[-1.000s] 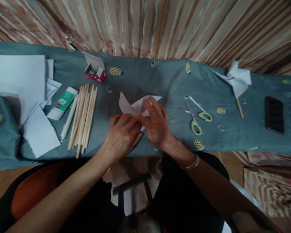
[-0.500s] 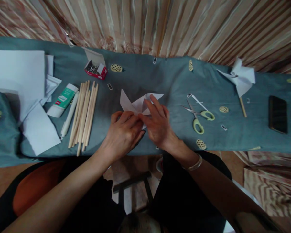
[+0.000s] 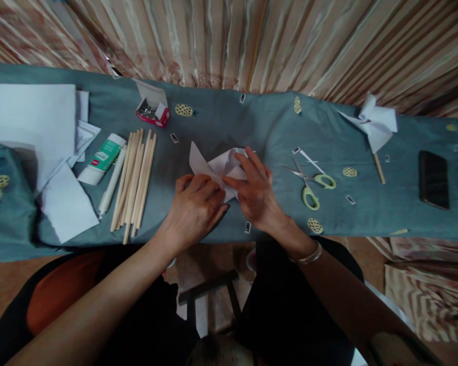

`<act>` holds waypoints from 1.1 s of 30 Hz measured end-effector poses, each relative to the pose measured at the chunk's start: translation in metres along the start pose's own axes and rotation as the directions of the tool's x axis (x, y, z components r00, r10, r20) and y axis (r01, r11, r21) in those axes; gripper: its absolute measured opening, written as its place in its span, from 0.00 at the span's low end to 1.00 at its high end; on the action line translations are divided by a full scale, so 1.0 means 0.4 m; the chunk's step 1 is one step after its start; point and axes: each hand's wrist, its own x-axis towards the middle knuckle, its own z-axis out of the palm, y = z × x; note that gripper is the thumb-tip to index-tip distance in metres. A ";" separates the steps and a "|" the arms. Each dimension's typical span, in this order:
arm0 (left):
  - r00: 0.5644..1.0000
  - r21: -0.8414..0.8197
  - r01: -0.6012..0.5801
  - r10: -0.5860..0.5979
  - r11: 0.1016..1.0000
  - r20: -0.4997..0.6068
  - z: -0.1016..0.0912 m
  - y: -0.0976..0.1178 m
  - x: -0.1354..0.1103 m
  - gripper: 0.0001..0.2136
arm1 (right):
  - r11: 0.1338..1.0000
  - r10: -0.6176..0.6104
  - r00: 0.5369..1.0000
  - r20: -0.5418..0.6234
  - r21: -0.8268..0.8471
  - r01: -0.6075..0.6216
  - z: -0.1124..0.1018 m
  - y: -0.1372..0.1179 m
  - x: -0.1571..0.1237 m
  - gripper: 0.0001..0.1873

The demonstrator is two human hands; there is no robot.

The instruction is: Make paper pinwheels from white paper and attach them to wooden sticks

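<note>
A piece of white folded paper [image 3: 213,165] lies on the blue-grey cloth [image 3: 252,127] in the middle of the table. My left hand [image 3: 193,211] presses down on its near edge with fingers curled over it. My right hand [image 3: 257,193] pinches the paper's right flap and curls it inward. Most of the paper's near part is hidden under both hands.
Left of my hands lie a bundle of wooden sticks [image 3: 135,178], a glue stick [image 3: 102,158], white paper sheets [image 3: 30,122] and a red box of pins [image 3: 152,113]. On the right are green scissors [image 3: 309,184], a finished paper pinwheel [image 3: 374,127] and a black phone [image 3: 433,179].
My right hand has curled the paper's right point inward toward the centre. My left hand has stayed pressed on the paper.
</note>
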 end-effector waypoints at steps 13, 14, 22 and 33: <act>1.000 -0.026 0.011 -0.010 1.000 0.023 0.000 -0.003 -0.003 0.10 | 0.997 -0.010 0.999 0.047 0.074 0.007 0.008 0.003 -0.005 0.23; 1.000 -0.016 0.009 -0.008 1.000 0.020 0.000 -0.003 -0.003 0.10 | 0.996 -0.025 1.000 0.013 0.089 0.023 0.001 0.007 -0.005 0.23; 1.000 0.007 -0.007 0.007 1.000 -0.002 0.001 -0.002 0.001 0.09 | 0.999 0.001 0.998 0.055 0.046 -0.004 -0.002 -0.005 0.002 0.24; 1.000 -0.010 0.001 0.000 1.000 0.011 0.005 -0.002 -0.004 0.10 | 0.991 -0.027 0.999 -0.023 0.131 0.030 0.002 -0.017 0.008 0.22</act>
